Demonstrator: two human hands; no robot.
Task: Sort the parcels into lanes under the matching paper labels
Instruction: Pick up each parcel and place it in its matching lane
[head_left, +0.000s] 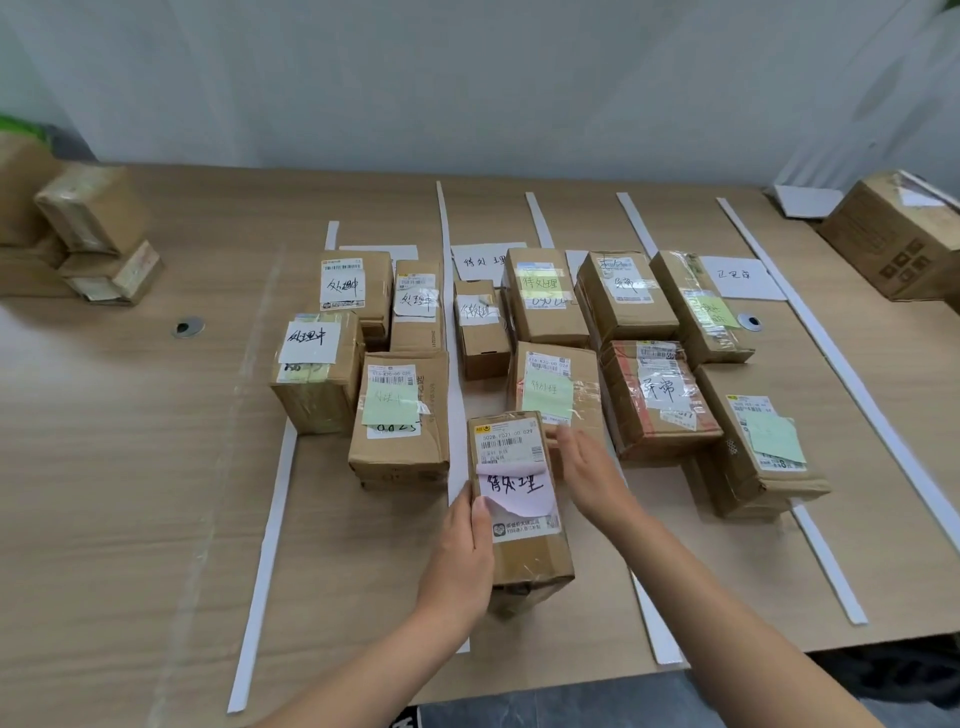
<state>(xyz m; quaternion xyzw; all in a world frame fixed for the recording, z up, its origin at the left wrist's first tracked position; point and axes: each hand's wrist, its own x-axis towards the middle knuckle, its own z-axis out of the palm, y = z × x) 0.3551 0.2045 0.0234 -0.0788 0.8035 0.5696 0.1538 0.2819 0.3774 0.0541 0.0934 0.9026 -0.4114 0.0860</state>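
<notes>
On table (130, 467), thirteen laned parcels (400, 415).

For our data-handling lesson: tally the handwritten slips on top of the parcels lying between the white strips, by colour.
White slips: 6
Pale green slips: 3
Yellow slips: 2
Pink slip: 1
Total: 12

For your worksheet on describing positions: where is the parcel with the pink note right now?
The parcel with the pink note sits near the table's front edge, centre of the head view, between the left hand and right hand.
</notes>
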